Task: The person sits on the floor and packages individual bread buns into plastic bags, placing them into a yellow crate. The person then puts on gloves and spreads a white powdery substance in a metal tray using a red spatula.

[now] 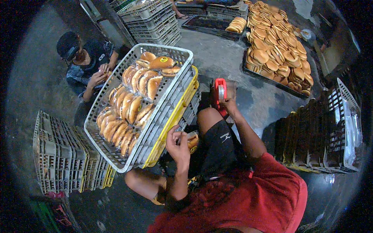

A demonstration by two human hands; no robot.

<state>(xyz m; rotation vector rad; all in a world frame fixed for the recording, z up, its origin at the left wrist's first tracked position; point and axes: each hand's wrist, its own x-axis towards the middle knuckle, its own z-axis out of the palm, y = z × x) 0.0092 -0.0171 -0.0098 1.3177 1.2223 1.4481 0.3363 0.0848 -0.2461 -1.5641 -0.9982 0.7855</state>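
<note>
My left hand (178,145) is above my lap with its fingers curled, gripping a bun in a clear wrapper (192,143) that carries a yellow mark. My right hand (230,107), farther forward and to the right, is closed round the lower part of a red tape dispenser (220,90) with a pale roll inside. Just left of my left hand, a grey plastic crate (185,54) tops a stack that includes a yellow one. Rows of wrapped buns (126,103) lie in that top crate.
A large heap of unwrapped buns (278,42) fills dark trays at the far right. Crate stacks stand at left (58,151), right (311,132) and back (153,23). Beyond the bun crate at left, a co-worker (87,62) in a dark cap handles something small.
</note>
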